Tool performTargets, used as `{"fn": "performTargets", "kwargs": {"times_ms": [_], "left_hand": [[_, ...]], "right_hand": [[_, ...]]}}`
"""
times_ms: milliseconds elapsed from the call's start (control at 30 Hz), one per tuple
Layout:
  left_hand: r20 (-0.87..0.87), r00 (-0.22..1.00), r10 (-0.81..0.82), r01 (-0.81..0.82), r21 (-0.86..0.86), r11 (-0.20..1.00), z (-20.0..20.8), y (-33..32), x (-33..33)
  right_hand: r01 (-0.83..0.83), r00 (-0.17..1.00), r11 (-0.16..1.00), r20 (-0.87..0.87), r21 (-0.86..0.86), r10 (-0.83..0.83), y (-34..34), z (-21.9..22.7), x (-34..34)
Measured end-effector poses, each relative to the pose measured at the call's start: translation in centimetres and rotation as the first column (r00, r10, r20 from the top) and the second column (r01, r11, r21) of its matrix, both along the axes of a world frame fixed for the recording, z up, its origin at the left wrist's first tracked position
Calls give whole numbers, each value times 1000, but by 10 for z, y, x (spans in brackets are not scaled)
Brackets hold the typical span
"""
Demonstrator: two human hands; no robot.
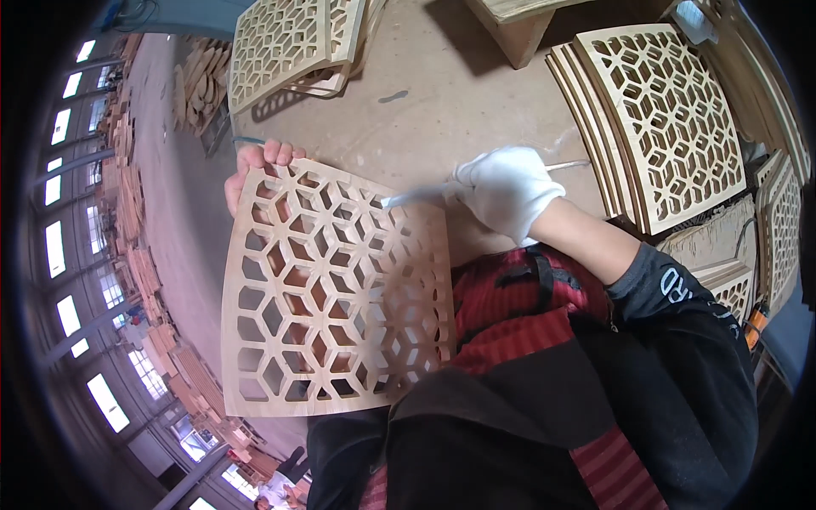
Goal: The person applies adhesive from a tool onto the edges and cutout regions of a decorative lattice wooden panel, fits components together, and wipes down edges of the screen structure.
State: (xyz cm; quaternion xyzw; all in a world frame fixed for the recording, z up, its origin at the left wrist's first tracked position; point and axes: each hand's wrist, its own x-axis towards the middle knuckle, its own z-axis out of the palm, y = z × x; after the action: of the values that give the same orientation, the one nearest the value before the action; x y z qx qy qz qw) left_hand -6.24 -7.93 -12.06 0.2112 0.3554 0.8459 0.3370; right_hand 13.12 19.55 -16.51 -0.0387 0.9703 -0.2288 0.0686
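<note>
Left hand (246, 170), bare, raised at the far left corner of the panel (328, 270), fingers curled over its edge and gripping. Right hand (510, 194), white-gloved, closed in a fist round a slim tool (416, 195); forearm comes in from the right, bent at the elbow, tool tip pointing left at the panel's lattice, contact hard to judge. Panel stands tilted in front of the body, at the near left side of the surface (408, 127). Surface tan, scuffed, one dark mark; lattice panels at its far left (289, 42), a stack (671, 119) at right. Beyond, left: grey floor (183, 195), timber piles (136, 242), bright windows (55, 248).
</note>
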Motion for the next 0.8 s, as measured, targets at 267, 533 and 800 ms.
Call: {"fn": "performTargets", "kwargs": {"times_ms": [267,533,800], "left_hand": [[18,1000,-11,11,-2,1000,2,-3,-1],[22,999,-32,32,-6,999,4,7,-4],[13,999,-37,37,26,999,-6,-5,-9]], "right_hand": [[35,998,991,58,-129,-28,-3,5,-7],[-14,995,986,99,-169,31,-22,-1,-9],[-73,942,966,301,-248,148,-24,20,-18]]}}
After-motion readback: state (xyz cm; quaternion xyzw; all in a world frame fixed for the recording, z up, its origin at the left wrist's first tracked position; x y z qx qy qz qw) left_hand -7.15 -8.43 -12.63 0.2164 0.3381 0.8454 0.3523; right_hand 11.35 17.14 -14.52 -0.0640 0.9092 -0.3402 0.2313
